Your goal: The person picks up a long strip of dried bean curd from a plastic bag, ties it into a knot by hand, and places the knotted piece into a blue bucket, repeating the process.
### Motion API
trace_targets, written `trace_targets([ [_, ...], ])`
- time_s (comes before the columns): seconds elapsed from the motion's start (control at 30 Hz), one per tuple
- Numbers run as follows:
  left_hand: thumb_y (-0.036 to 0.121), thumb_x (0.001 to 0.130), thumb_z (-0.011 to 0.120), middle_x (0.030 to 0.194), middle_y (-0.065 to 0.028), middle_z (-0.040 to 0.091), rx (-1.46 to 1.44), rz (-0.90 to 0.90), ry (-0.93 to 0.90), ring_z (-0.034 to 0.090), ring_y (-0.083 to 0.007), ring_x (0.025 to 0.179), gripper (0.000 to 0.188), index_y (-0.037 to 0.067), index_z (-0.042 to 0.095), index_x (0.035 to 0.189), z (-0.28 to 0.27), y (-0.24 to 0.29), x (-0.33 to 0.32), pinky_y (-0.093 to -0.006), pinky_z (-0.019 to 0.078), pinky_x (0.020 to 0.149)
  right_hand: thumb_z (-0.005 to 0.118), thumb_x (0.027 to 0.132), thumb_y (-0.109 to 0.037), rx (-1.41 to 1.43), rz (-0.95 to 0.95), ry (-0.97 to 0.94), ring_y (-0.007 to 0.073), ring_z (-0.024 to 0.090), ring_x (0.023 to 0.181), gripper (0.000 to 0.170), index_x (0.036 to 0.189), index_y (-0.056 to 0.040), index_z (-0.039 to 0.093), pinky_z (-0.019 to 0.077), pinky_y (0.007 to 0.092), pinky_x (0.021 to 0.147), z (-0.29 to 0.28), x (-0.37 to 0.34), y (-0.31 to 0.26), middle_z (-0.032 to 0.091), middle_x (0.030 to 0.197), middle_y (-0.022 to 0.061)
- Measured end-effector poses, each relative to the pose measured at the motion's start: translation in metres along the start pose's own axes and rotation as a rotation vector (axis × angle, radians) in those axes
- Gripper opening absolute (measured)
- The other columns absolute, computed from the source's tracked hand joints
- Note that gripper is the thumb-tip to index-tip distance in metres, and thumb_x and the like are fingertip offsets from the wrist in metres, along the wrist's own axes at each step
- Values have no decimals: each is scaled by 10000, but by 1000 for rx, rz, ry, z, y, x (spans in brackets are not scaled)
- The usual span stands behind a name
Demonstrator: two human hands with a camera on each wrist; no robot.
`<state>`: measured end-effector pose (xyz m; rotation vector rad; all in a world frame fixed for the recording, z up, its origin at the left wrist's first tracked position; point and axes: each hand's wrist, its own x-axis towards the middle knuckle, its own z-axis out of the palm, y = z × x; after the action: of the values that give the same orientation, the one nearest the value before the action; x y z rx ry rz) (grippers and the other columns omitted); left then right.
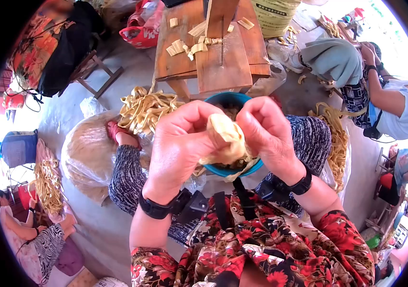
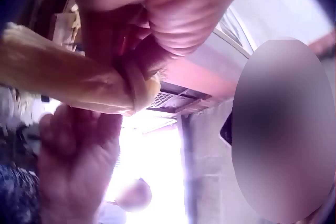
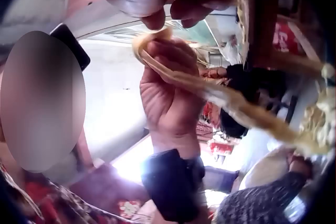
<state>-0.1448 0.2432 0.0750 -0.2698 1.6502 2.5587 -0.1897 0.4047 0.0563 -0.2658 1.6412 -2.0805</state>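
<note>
A pale yellow, soft strip is bunched between the two hands above a blue bowl in the head view. The left hand grips it with curled fingers and thumb. In the left wrist view the strip wraps round a finger of the left hand. Thumb and fingertips of the right hand come together at the bunch's right edge; whether they pinch it I cannot tell. A long length of the strip trails from the left hand in the right wrist view.
Cut pieces lie on a wooden bench ahead. Piles of yellow strips stand left and right of the knees, beside a large plastic-wrapped bundle. Other seated people are at both sides.
</note>
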Motion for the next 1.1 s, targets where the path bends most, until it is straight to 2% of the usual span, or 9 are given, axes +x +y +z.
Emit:
trace_targets([
  [0.2, -8, 808, 581, 764, -40, 628, 742, 298, 54, 577, -73, 700, 127, -17, 593, 935, 9, -6, -5, -210, 479, 630, 606, 830, -52, -345, -99, 16, 6, 469, 586, 388, 1182, -33, 445, 377, 143, 482, 3, -13, -12, 570, 909, 50],
  [0.4, -16, 784, 567, 831, -107, 633, -151, -45, 72, 624, -159, 731, 279, -17, 507, 1057, 5, -13, -6, -254, 504, 671, 546, 854, -36, 641, 308, -217, 28, 442, 478, 428, 1252, -11, 393, 311, 149, 384, -8, -16, -14, 612, 901, 84],
  [0.63, 188, 867, 523, 745, -82, 588, -272, -423, -231, 597, -149, 636, 239, -7, 535, 1006, 3, -16, -6, -249, 503, 599, 531, 861, -20, -3, 90, -172, 30, 498, 583, 467, 1293, -27, 352, 359, 149, 474, -6, -16, -30, 606, 881, 63],
  [0.67, 204, 868, 536, 730, -72, 581, -263, -393, -263, 585, -138, 617, 245, -5, 540, 996, -1, -20, -4, -241, 499, 585, 549, 866, -63, -135, -129, -86, 43, 511, 582, 355, 1199, -19, 435, 396, 189, 495, -4, -14, -15, 599, 838, 34],
  [0.8, 246, 865, 587, 695, -16, 557, 34, -304, -79, 531, -71, 572, 255, 9, 552, 951, 8, -15, -8, -206, 465, 525, 601, 863, -213, -506, -22, 59, 45, 446, 550, 209, 808, -18, 551, 393, 228, 487, -17, -18, -25, 560, 692, 1],
  [0.9, 183, 845, 621, 752, 0, 587, 216, -225, -42, 538, -50, 648, 229, 14, 558, 987, 14, -15, -8, -184, 457, 571, 572, 883, -245, -758, -151, -134, 38, 416, 541, 252, 776, -18, 550, 367, 220, 472, -15, -14, -17, 530, 617, -2],
  [0.93, 166, 838, 629, 768, -2, 595, 250, -182, -68, 543, -50, 674, 229, 14, 562, 997, 15, -12, -12, -180, 456, 591, 533, 905, -248, -556, -236, -130, 28, 419, 503, 272, 753, -22, 531, 345, 200, 441, -16, -12, -9, 510, 585, -11],
  [1.03, 72, 810, 649, 821, -5, 620, 160, -95, -31, 553, -47, 764, 178, -3, 615, 968, -23, -6, -16, -177, 451, 676, 495, 924, -223, -154, 194, -121, 19, 428, 471, 277, 725, -32, 516, 330, 183, 411, -30, -32, -51, 496, 568, -20],
  [1.1, 55, 807, 647, 806, -2, 623, 370, 1, 53, 551, -45, 745, 136, -10, 632, 926, -29, -7, -11, -177, 446, 664, 472, 934, -230, -310, 206, -229, 29, 481, 498, 275, 778, -15, 544, 366, 175, 439, -30, -27, -39, 521, 592, -18],
])
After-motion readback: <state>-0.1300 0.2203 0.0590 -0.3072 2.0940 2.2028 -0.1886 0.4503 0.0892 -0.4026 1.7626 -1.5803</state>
